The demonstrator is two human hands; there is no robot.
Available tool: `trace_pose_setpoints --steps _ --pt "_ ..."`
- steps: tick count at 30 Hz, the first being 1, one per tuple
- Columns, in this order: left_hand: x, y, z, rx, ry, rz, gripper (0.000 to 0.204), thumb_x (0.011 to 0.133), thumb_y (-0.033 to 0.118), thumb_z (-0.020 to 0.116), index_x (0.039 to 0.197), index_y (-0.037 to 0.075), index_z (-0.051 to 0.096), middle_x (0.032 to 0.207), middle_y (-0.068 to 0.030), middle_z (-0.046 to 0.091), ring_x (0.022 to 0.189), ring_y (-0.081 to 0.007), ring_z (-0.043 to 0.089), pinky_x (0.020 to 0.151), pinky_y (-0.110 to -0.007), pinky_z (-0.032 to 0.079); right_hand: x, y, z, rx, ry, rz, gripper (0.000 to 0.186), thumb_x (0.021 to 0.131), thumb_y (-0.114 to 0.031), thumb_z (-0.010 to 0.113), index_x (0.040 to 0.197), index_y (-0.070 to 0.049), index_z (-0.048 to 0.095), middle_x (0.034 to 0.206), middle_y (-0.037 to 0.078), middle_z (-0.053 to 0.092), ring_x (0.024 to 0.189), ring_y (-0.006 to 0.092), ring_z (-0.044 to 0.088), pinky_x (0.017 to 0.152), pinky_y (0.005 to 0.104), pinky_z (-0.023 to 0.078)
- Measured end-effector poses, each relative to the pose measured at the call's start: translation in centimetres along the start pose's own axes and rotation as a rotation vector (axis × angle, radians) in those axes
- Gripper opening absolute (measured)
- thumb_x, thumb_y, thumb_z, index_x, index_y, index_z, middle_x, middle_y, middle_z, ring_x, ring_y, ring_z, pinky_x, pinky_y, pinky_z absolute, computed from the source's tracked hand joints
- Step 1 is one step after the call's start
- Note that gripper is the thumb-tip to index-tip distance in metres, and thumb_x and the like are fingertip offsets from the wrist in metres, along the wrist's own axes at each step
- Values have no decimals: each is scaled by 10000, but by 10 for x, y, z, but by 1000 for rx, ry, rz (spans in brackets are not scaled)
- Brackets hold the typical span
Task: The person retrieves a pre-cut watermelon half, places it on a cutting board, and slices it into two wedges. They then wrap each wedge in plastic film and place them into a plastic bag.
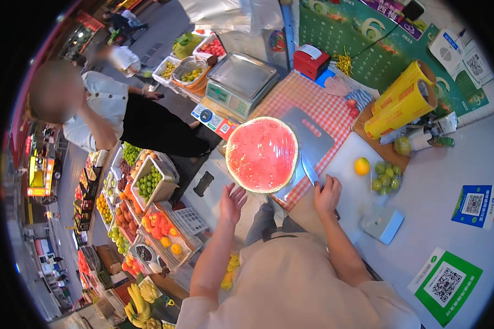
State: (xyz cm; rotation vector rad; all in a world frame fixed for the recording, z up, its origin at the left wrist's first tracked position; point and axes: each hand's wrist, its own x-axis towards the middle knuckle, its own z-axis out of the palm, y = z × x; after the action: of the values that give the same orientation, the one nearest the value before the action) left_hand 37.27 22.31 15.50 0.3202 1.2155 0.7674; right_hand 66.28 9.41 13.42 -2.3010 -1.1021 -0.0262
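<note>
Half a watermelon (261, 156), its red cut face up under shiny clear film, sits at the centre, partly on a grey cutting board (319, 143). To its lower left is my left hand (233, 203), fingers spread, holding nothing. My right hand (327, 196) is closed around the handle of a knife (308, 169) at the melon's lower right. The blade lies over the board and points away from me, close to the melon's rind. Most of the handle is hidden in my fingers.
A scale (241, 82) stands beyond the melon, with a red printer (311, 61) further right. Yellow film-roll boxes (400, 112), an orange (361, 166), bagged green fruit (386, 178) and a pale blue box (382, 223) are at right. Fruit crates (158, 189) and a person (101, 104) are left.
</note>
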Motion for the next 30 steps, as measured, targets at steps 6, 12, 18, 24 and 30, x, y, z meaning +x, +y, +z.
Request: trace_pose_setpoints --steps 6,12,18,24,30 --pt "31 16 41 -70 -290 -21 682 929 626 255 1414 150 305 1433 -75 379 1300 -267 380 1058 -484 298 -33 8 -25 -137 -209 104 371 755 -182 688 1059 -20 549 1020 142 523 982 324 506 859 420 423" --pt "57 14 52 -217 -254 40 717 927 617 274 1405 83 311 1441 -101 369 1309 -277 371 1086 -440 292 -15 6 -37 241 -221 383 251 831 -167 654 994 -17 535 882 126 583 825 282 576 762 362 461" --pt "74 18 83 -156 -223 38 704 939 599 260 1407 74 304 1442 -116 362 1307 -287 376 1088 -436 295 47 -19 -4 892 -306 553 321 866 -187 658 1111 -38 514 784 34 571 653 130 579 580 281 475" --pt "89 11 123 -189 -283 37 695 938 590 290 1407 77 305 1440 -106 368 1297 -284 389 1086 -420 304 80 -53 0 1264 -305 868 474 868 -304 659 1226 -44 490 615 3 535 416 76 464 379 237 409" --pt "81 4 131 -221 -309 -4 687 929 604 304 1395 101 336 1417 -85 399 1290 -269 391 1069 -425 319 70 -62 1 1329 -379 879 446 885 -323 631 1205 -46 488 623 0 529 420 79 463 381 235 408"
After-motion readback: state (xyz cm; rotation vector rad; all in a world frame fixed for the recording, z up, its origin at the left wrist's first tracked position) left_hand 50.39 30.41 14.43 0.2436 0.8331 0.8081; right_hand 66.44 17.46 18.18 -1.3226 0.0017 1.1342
